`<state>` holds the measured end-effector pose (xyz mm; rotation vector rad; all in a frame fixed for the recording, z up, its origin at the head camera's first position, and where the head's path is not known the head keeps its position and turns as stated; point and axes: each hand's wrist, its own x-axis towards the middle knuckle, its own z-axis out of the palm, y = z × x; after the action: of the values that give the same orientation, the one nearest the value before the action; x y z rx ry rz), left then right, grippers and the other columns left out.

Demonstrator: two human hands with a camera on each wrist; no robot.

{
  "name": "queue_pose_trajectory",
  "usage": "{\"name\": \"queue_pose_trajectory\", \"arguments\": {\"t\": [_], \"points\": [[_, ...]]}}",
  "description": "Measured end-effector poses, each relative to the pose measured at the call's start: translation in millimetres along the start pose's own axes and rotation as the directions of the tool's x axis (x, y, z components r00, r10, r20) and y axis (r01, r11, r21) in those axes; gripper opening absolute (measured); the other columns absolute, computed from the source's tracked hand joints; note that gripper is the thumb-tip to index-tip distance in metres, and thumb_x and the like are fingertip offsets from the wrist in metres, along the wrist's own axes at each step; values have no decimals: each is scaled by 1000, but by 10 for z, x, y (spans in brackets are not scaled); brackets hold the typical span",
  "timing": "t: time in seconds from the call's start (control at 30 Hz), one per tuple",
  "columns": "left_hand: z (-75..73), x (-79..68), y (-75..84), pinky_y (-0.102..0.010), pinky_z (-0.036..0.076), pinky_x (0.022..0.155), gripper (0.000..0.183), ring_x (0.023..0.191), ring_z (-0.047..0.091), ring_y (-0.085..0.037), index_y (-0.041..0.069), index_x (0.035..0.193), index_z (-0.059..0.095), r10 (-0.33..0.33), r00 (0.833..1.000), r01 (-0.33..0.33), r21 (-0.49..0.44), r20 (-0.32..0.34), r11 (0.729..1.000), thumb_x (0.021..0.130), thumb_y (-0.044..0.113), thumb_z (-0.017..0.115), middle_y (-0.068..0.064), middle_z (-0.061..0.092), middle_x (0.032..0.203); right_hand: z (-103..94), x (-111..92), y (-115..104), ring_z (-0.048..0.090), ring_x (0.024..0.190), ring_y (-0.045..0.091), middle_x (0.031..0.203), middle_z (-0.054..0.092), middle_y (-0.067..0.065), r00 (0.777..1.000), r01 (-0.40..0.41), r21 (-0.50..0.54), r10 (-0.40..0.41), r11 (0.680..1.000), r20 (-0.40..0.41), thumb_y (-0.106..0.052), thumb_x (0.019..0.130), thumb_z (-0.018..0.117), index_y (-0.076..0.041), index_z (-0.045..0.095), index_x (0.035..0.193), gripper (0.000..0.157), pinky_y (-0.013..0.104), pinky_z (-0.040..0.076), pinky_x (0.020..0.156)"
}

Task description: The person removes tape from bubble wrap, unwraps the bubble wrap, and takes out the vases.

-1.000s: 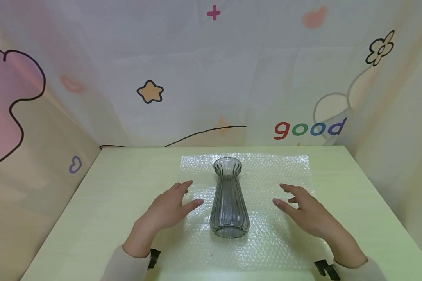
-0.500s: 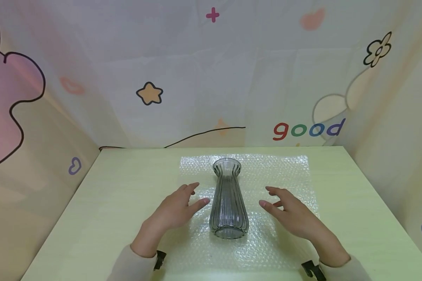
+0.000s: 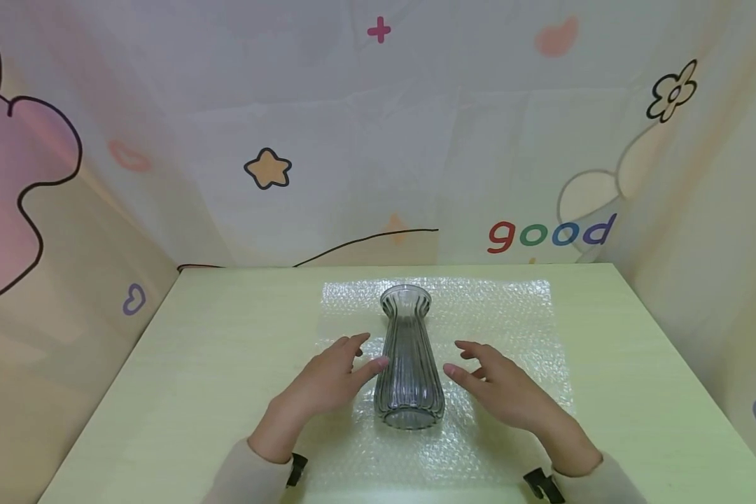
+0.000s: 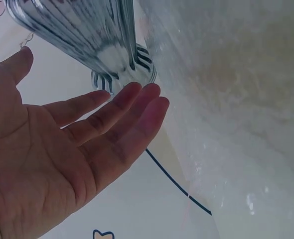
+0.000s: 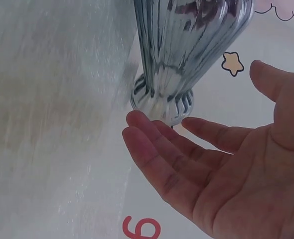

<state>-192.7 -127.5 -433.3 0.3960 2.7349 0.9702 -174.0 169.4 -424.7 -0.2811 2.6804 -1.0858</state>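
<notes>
A grey ribbed glass vase (image 3: 409,364) lies on its side on a sheet of bubble wrap (image 3: 498,315), its flared mouth pointing to the back and its base toward the front. To its left is my left hand (image 3: 330,378), fingers extended, the thumb tip overlapping the vase's edge in the head view. My right hand (image 3: 498,385) hovers just right of the vase with loosely bent fingers and a small gap showing. Both wrist views show the vase (image 4: 97,35) beyond spread fingers, with the palms facing it and nothing held.
The bubble wrap lies flat on a pale green table (image 3: 227,329). A printed cloth backdrop (image 3: 353,140) rises behind the table and along both sides. Black clips (image 3: 544,485) are at the wrists by the light sleeves (image 3: 252,476).
Both hands have moved inward toward the vase, the right one from farther away. The vase and bubble wrap stay where they were.
</notes>
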Motion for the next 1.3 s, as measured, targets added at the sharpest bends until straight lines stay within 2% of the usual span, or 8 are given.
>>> {"name": "queue_pose_trajectory", "arguments": {"t": [0.17, 0.37, 0.57, 0.83, 1.03, 1.17, 1.27, 1.3], "points": [[84, 32, 11, -59, 49, 106, 83, 129, 61, -38, 10, 157, 42, -5, 1000, 5, -7, 17, 1000, 99, 70, 49, -18, 59, 142, 70, 31, -47, 67, 110, 25, 142, 61, 17, 1000, 5, -5, -5, 1000, 1, -57, 100, 59, -9, 48, 153, 72, 44, 58, 86], [155, 49, 15, -58, 50, 105, 86, 128, 62, -38, 9, 158, 42, 16, 1000, -16, -2, 25, 1000, 99, 73, 43, -18, 59, 144, 145, 59, -75, 68, 105, 21, 137, 65, 12, 1000, 15, -1, -15, 1000, 18, -57, 102, 57, -10, 47, 154, 71, 47, 57, 89], [193, 70, 32, -56, 51, 105, 88, 126, 64, -36, 8, 158, 41, 26, 999, -25, -38, 35, 999, 100, 73, 41, -18, 59, 145, 211, 81, -105, 68, 110, 25, 130, 69, 9, 999, -16, 9, 16, 1000, 41, -60, 102, 55, -10, 47, 154, 73, 52, 55, 94], [227, 99, 60, -54, 53, 102, 92, 118, 67, -29, 4, 160, 36, 25, 997, -18, -94, 72, 995, 99, 74, 41, -13, 69, 126, 301, 131, -160, 68, 113, 26, 128, 70, 10, 998, -24, 18, 23, 1000, 56, -60, 103, 52, -8, 46, 155, 74, 55, 53, 98], [253, 121, 67, -50, 54, 101, 95, 115, 69, -25, 3, 162, 28, 28, 993, -15, -116, 112, 993, 100, 74, 39, -13, 70, 125, 326, 136, -192, 68, 119, 29, 129, 70, 12, 998, -11, 17, 10, 1000, 63, -58, 105, 48, -4, 40, 158, 76, 57, 51, 103], [259, 122, 74, -43, 60, 85, 95, 88, 74, -24, 3, 164, 21, 29, 987, 4, -202, 159, 979, 101, 71, 41, -17, 68, 129, 336, 150, -186, 69, 115, 26, 128, 71, 10, 998, -9, 24, 8, 1000, 66, -60, 105, 46, -5, 37, 160, 78, 54, 53, 100], [256, 117, 85, -38, 60, 72, 95, 66, 72, -23, 5, 165, 16, 20, 982, 31, -267, 185, 963, 101, 69, 44, -20, 66, 131, 342, 165, -176, 70, 98, 21, 126, 71, 11, 996, -12, 72, 6, 997, 85, -59, 106, 46, -6, 35, 161, 78, 46, 57, 86], [253, 114, 88, -37, 60, 71, 95, 65, 72, -23, 5, 166, 15, 16, 982, 37, -277, 189, 960, 101, 69, 45, -21, 66, 131, 343, 169, -174, 70, 91, 19, 126, 70, 12, 996, -11, 93, 3, 996, 93, -58, 106, 46, -6, 33, 161, 78, 43, 57, 81]]}}
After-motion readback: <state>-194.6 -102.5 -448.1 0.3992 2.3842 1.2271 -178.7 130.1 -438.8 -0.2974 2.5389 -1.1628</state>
